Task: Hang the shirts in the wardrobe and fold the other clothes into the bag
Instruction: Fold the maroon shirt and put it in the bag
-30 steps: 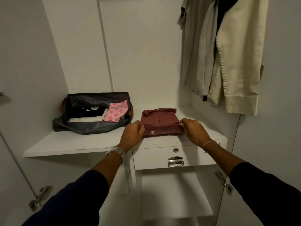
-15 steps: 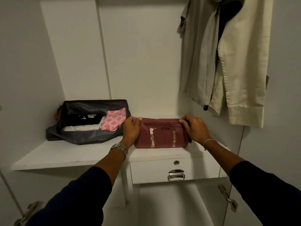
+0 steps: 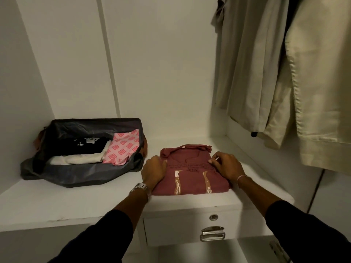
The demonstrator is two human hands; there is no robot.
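Note:
A maroon t-shirt (image 3: 190,179) with a pale print lies folded flat on the white shelf (image 3: 76,204), above the drawer. My left hand (image 3: 153,171) grips the shirt's left edge with curled fingers. At the right edge my right hand (image 3: 226,166) pinches the folded-over layer. To the left stands an open dark grey bag (image 3: 79,173), holding a black garment (image 3: 89,147), a white one (image 3: 76,159) and a pink patterned one (image 3: 123,147). Beige shirts (image 3: 284,73) hang at the upper right.
A white drawer (image 3: 182,226) with a round lock and a metal handle (image 3: 212,233) sits under the shelf. The wardrobe's white back and side walls close in the shelf. A lower compartment opens beneath the drawer.
The near half of the maroon t-shirt, raised upright half a second ago, now lies folded over flat, printed side up. Both hands moved with it and stay on its sides.

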